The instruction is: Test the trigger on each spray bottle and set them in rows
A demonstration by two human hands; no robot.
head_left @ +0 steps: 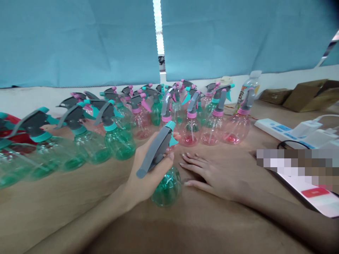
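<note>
My left hand [144, 176] is closed around the neck of a green spray bottle [167, 188] with a grey and turquoise trigger head. The bottle stands near the middle of the wooden table, and my fingers hide its collar. Just to its right, my right hand [212, 176] lies flat on the tabletop, fingers spread, holding nothing. Behind my hands, pink spray bottles [190, 132] line up at centre right. Green spray bottles [120, 143] form a row on the left.
More spray bottles [156, 109] crowd the back. A drink bottle [250, 86] and a cardboard box [312, 94] stand at the back right. On the right lie a white power strip [280, 132] with plugged-in chargers and a phone [315, 192], partly blurred out. Blue cloth [79, 42] covers the window.
</note>
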